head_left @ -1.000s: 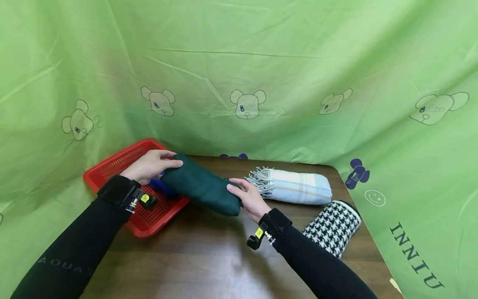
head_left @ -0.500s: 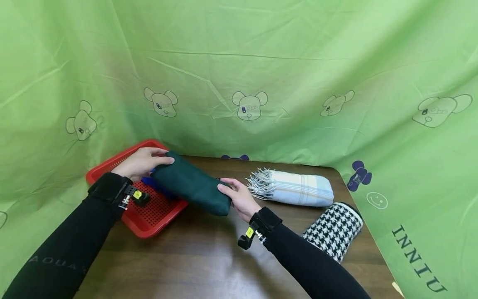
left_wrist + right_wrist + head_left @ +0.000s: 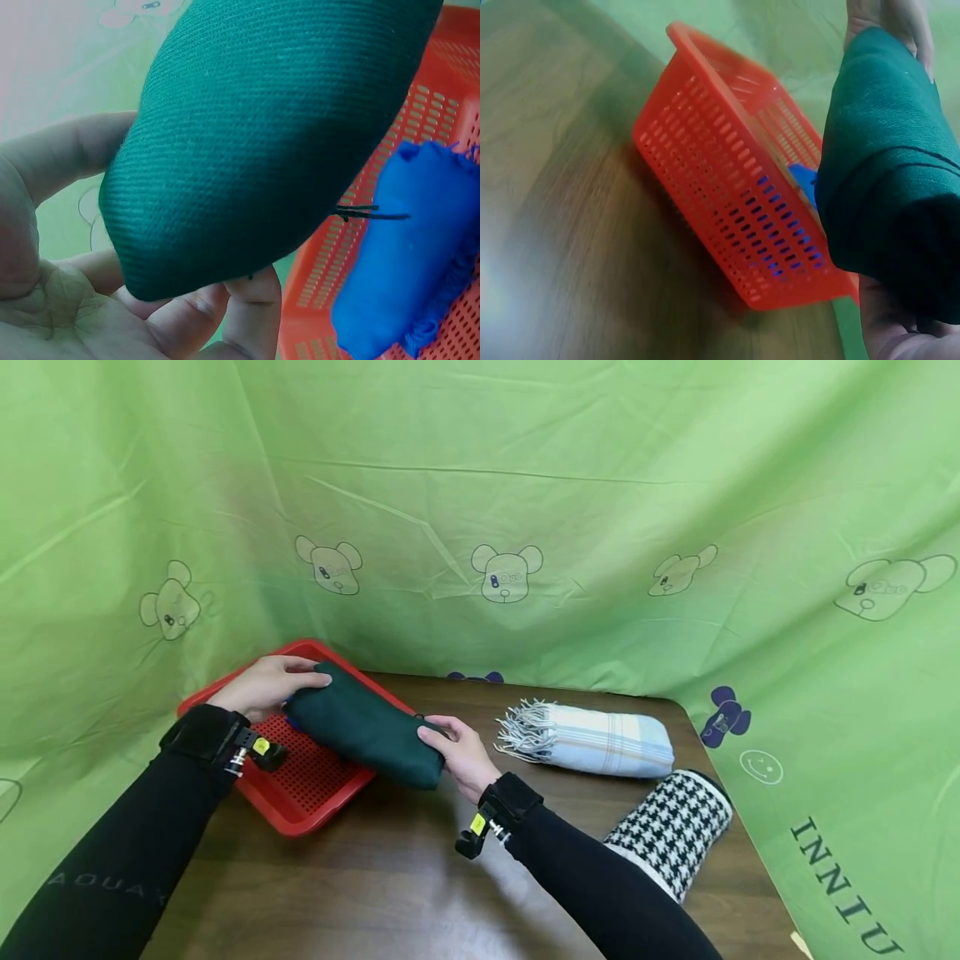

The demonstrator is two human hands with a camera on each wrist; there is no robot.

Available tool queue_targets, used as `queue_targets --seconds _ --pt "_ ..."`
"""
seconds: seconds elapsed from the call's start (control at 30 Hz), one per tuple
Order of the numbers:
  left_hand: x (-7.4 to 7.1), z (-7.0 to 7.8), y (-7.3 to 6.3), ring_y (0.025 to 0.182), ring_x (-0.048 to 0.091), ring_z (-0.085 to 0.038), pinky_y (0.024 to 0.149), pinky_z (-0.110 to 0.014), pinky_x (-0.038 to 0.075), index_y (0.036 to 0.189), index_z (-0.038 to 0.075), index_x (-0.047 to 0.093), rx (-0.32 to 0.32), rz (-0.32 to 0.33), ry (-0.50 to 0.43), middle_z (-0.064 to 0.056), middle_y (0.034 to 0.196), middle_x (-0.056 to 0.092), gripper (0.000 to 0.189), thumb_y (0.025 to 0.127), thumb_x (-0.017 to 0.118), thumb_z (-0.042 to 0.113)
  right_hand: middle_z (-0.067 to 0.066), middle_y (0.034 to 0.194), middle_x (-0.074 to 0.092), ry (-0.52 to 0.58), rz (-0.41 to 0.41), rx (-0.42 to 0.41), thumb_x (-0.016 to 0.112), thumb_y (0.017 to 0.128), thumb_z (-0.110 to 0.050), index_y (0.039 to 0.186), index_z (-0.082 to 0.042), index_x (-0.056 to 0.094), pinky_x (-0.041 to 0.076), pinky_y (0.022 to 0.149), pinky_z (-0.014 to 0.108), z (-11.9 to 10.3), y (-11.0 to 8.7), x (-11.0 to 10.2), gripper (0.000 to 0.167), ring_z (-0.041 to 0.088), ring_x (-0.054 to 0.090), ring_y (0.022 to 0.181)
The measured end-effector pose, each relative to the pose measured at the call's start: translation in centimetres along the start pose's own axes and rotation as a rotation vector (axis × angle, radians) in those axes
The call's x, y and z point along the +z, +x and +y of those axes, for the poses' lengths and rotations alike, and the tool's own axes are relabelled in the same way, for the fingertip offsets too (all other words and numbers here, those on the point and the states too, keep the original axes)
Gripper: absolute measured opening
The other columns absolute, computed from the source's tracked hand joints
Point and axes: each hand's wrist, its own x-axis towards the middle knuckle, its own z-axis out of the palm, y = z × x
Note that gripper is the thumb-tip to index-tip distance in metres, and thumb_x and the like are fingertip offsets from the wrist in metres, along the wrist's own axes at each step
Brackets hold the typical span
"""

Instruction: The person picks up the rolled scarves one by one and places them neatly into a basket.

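Note:
A rolled dark green scarf (image 3: 367, 727) of ribbed knit is held between my two hands, aslant over the red basket's near right side. My left hand (image 3: 262, 685) grips its far left end, thumb on top. Around the near right end my right hand (image 3: 461, 752) closes, thumb on the upper side. Below the green roll, a rolled blue scarf (image 3: 420, 247) lies inside the red plastic basket (image 3: 697, 157); in the head view the green roll hides nearly all of it. A few dark threads (image 3: 375, 214) stick out from the green roll in the left wrist view.
On the right of the wooden table (image 3: 360, 893) lies a rolled pale blue and white plaid scarf (image 3: 600, 739) with fringe. Nearer, by the right edge, is a black-and-white houndstooth roll (image 3: 675, 827), partly behind my right forearm. A green curtain (image 3: 420, 510) hangs behind and beside the table.
Both hands have carried the green scarf left, farther over the basket, and it now covers more of the blue scarf. The head view has shifted slightly. Both grips stay the same.

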Motion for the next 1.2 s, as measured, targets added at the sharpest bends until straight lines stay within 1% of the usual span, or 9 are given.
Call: queue_targets --seconds 0.1,0.2,0.3,0.4,0.47,0.53,0.7,0.93,1.2 --pt "-0.5 -0.4 0.1 0.116 0.058 -0.026 0.084 -0.025 0.058 0.165 -0.010 0.019 -0.004 0.015 0.002 -0.034 0.161 0.033 0.078 0.112 0.055 0.032 0.017 0.139 0.066 0.006 0.000 0.000 0.066 0.108 -0.019 0.147 -0.002 0.058 0.061 0.091 0.031 0.1 0.2 0.7 0.044 0.018 0.070 0.109" --pt "-0.8 -0.8 0.1 0.116 0.059 -0.025 0.084 -0.025 0.058 0.165 -0.012 0.017 -0.013 0.014 -0.013 -0.035 0.160 0.034 0.078 0.112 0.054 0.032 0.017 0.138 0.066 0.011 -0.002 0.002 0.067 0.108 -0.019 0.147 -0.002 0.058 0.061 0.093 0.033 0.2 0.4 1.3 0.043 0.018 0.070 0.107" --pt "-1.2 -1.4 0.2 0.121 0.058 -0.027 0.086 -0.023 0.057 0.165 -0.012 0.016 -0.020 0.007 -0.032 -0.036 0.161 0.032 0.079 0.112 0.054 0.031 0.017 0.136 0.067 0.001 -0.004 0.004 0.067 0.108 -0.020 0.146 -0.002 0.059 0.061 0.095 0.035 0.4 0.6 1.8 0.043 0.018 0.069 0.106" --pt "-1.7 -1.9 0.1 0.129 0.052 -0.034 0.086 -0.021 0.056 0.165 -0.013 0.014 -0.029 0.002 -0.027 -0.038 0.164 0.027 0.080 0.112 0.053 0.032 0.016 0.135 0.068 -0.007 -0.005 0.007 0.068 0.108 -0.021 0.146 -0.002 0.060 0.061 0.096 0.036 0.5 0.7 2.5 0.043 0.018 0.069 0.105" --pt "-2.1 -2.2 0.0 0.132 0.050 -0.037 0.084 -0.020 0.055 0.165 -0.013 0.015 -0.035 0.013 -0.001 -0.038 0.164 0.026 0.081 0.112 0.054 0.034 0.015 0.133 0.069 -0.008 -0.005 0.002 0.069 0.107 -0.021 0.145 -0.002 0.061 0.062 0.094 0.035 0.6 0.7 2.9 0.043 0.018 0.070 0.103" --pt "-2.5 -2.5 -0.1 0.130 0.050 -0.036 0.083 -0.019 0.055 0.164 -0.013 0.016 -0.041 0.026 0.029 -0.039 0.164 0.026 0.082 0.111 0.054 0.036 0.013 0.129 0.070 -0.004 -0.003 -0.003 0.069 0.106 -0.021 0.143 -0.002 0.062 0.062 0.092 0.033 0.7 0.8 3.4 0.042 0.017 0.070 0.101" --pt "-3.4 -3.0 -0.5 0.123 0.055 -0.032 0.083 -0.023 0.057 0.164 -0.014 0.017 -0.059 0.038 0.059 -0.040 0.162 0.028 0.083 0.111 0.053 0.038 0.011 0.122 0.071 -0.006 -0.002 -0.008 0.071 0.106 -0.020 0.140 -0.002 0.065 0.061 0.088 0.030 0.8 1.1 4.5 0.040 0.016 0.069 0.096" --pt "-4.5 -3.4 -0.8 0.131 0.049 -0.044 0.084 -0.029 0.058 0.163 -0.015 0.015 -0.089 0.034 0.071 -0.042 0.162 0.023 0.085 0.112 0.050 0.042 0.011 0.123 0.071 -0.036 -0.004 -0.026 0.071 0.105 -0.019 0.139 -0.001 0.066 0.060 0.096 0.033 0.9 1.4 5.9 0.038 0.017 0.067 0.100" --pt "-5.9 -4.1 -1.3 0.132 0.049 -0.050 0.087 -0.035 0.060 0.161 -0.018 0.017 -0.095 0.033 0.137 -0.045 0.158 0.025 0.084 0.112 0.046 0.044 0.009 0.119 0.074 -0.025 -0.003 -0.015 0.072 0.104 -0.020 0.136 -0.002 0.067 0.062 0.093 0.036 1.2 1.8 7.5 0.037 0.016 0.069 0.096"
